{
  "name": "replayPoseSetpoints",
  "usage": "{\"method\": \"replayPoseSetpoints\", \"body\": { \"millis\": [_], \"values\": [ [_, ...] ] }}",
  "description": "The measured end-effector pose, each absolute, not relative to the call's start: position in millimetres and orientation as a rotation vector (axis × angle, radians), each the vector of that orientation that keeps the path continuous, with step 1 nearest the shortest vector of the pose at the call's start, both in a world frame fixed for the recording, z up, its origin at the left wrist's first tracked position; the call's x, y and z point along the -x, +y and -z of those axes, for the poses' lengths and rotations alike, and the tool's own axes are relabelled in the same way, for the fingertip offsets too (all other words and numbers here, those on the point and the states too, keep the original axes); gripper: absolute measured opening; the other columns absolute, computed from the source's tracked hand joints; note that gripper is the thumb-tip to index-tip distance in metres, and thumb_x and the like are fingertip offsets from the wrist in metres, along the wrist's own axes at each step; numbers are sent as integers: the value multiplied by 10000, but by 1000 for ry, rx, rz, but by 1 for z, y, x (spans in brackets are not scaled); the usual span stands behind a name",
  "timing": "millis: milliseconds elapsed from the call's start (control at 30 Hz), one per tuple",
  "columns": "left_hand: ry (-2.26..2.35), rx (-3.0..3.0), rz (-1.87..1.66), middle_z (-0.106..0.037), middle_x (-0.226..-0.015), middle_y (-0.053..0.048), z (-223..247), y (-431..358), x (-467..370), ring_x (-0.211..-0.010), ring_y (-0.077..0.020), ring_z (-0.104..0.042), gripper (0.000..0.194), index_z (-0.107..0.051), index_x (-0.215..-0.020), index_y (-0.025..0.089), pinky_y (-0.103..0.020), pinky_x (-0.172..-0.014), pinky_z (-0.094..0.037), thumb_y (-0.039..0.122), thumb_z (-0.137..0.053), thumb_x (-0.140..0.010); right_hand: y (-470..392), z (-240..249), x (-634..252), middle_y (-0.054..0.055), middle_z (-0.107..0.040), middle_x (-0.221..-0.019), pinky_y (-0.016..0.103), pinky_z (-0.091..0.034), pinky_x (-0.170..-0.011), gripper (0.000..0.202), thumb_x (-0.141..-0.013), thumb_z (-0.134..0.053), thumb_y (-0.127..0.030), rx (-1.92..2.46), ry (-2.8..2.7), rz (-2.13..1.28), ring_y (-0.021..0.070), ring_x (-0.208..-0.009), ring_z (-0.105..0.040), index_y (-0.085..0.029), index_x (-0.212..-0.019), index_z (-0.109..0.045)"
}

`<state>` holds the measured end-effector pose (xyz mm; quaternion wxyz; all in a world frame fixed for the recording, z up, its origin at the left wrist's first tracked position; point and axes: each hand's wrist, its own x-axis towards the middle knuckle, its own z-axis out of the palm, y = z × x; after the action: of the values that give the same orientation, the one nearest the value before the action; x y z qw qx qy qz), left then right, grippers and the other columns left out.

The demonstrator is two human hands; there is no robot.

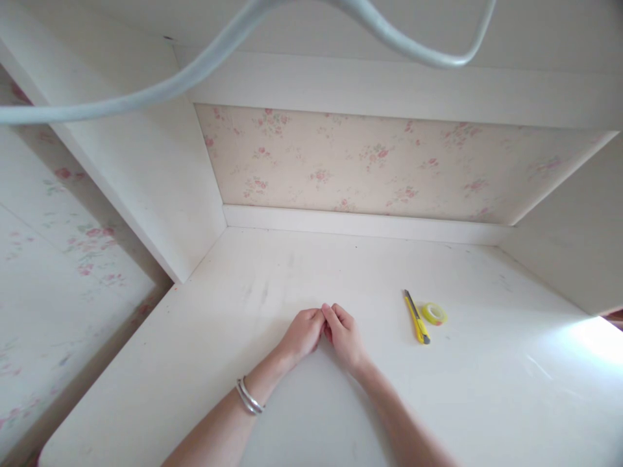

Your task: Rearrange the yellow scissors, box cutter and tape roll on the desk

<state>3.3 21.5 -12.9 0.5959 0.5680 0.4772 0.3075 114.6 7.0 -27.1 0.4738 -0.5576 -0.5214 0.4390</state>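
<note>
My left hand and my right hand meet at the middle of the white desktop. Both are closed, with fingers curled in and thumbs and knuckles touching. No object shows between them; the insides of the fingers are hidden. To the right of my right hand, apart from it, lies a yellow utility knife with its dark tip pointing away from me. Beside the knife is a small roll of yellow tape, lying flat.
White side panels stand at the left and right of the desktop. Floral wallpaper covers the back behind a low white ledge. A pale cable crosses the top of the view, close to the camera.
</note>
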Motion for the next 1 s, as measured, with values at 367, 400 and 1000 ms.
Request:
{"method": "replayPoseSetpoints", "body": {
  "millis": [367,400,1000],
  "values": [
    [1112,-1328,-724,-328,-407,63,16,22,-4,-352,-75,-315,435,-387,-554,187,-226,-367,-198,497,-319,-851,5,25,-115,-59,-371,-517,234,-286,-498,408,-865,-426,-506,1365,-1275,-1091,95,-497,-344,-198,-598,-394],
    [1112,-1328,-728,-331,-410,62,16,22,-4,-352,-76,-317,434,-386,-555,187,-226,-365,-199,499,-320,-850,5,25,-115,-60,-370,-515,235,-285,-497,410,-865,-426,-506,1364,-1274,-1092,95,-495,-342,-198,-597,-393],
    [1124,-1326,-726,-343,-411,60,18,22,-4,-339,-78,-320,422,-393,-561,191,-222,-350,-209,496,-316,-842,7,30,-114,-59,-373,-507,233,-279,-477,417,-864,-420,-522,1353,-1264,-1102,94,-481,-340,-198,-601,-403]
  ]
}}
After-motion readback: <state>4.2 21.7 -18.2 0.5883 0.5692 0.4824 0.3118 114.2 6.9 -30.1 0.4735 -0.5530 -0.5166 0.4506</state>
